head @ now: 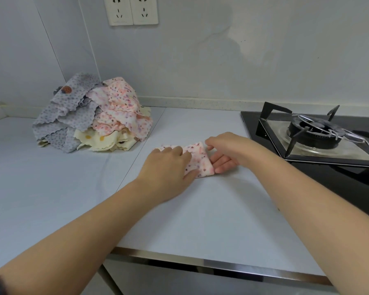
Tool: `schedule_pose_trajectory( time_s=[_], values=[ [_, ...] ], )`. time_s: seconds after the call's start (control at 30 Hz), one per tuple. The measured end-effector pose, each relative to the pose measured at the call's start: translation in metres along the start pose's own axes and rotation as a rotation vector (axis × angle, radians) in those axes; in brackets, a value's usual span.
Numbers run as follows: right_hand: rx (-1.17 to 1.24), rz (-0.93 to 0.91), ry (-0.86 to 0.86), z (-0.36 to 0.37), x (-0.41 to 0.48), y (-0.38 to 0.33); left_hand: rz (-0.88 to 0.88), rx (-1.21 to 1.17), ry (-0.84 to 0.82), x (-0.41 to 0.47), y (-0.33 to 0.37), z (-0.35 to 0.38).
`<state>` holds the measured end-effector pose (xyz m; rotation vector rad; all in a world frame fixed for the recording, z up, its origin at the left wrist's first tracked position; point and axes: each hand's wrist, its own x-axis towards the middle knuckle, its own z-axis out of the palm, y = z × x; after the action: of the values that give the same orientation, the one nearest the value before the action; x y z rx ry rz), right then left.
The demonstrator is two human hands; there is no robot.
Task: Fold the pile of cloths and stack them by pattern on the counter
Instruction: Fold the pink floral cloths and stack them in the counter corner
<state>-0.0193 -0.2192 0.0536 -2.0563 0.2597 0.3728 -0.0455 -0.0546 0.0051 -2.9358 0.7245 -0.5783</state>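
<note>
While the left hand (166, 165) is laid palm down on it, a folded cloth (198, 159), pink-white with red and purple spots, is seen lying flat on the pale desk (200, 209), near the black gas hob (313, 133) but apart from it. The left part of the cloth is covered by that hand, whose fingers are kept straight and close together and pressed on the fabric. The right edge is held by the right hand (226, 150): the thumb is set on top at the far right corner, and the fingers are stretched along and partly beneath the edge, palm turned up, so that the edge is pinched between them. Well apart, at the far left against the wall, the pile of cloths (94, 116) is heaped unfolded. Grey spotted pieces with wavy edges are draped over its left side, a pink spotted one over its right, and pale yellow ones are seen at the bottom. Two wall sockets (133, 9) are mounted above.
</note>
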Motion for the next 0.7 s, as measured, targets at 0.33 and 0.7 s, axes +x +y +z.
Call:
schedule_pose_trajectory(
  time_s=[0.33,0.7],
  values=[
    [-0.114,-0.402,0.287,-0.002,-0.003,0.045,0.147,-0.254,-0.038,-0.003,-0.006,0.012],
    [-0.545,-0.652,0.18,-0.001,0.004,0.059,-0.096,-0.861,0.066,-0.006,-0.014,0.008]
  ],
)
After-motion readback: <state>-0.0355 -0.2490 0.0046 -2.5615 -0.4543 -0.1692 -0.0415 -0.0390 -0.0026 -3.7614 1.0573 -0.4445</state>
